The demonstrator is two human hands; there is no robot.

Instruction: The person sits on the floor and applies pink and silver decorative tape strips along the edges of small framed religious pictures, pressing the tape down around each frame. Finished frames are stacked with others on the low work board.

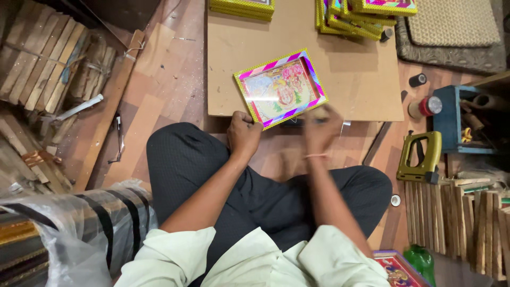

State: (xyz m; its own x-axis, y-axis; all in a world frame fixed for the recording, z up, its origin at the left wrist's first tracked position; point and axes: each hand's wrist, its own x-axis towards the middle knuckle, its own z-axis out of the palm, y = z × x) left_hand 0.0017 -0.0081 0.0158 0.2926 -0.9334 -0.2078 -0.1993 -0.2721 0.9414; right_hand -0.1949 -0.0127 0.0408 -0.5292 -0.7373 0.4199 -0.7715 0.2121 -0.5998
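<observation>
A: Where is the picture frame [280, 88]?

B: It lies tilted on the brown board [361, 79] that serves as a worktop on the floor, just ahead of both hands. Its border is striped pink, purple and yellow, and a colourful print shows behind the glazing.

A: What is the left hand [244, 133] doing?

B: It is curled into a fist at the frame's near corner, touching or pinching the edge there. The fingers are together; whether they truly clamp the frame, I cannot tell.

A: And the right hand [321, 127]?

B: It is blurred, raised just beside the frame's near right corner. I cannot tell if it is open or closed, nor whether it touches the frame. A thin band sits on its wrist.

A: What lies around?

B: Beyond the hands, at the far edge of the board, are stacks of similar frames [361, 15]. To the right of the right hand rests an olive-green staple gun [419, 157], with a blue box [451, 119] past it. Well left of the left hand are bundled wooden strips [48, 61].
</observation>
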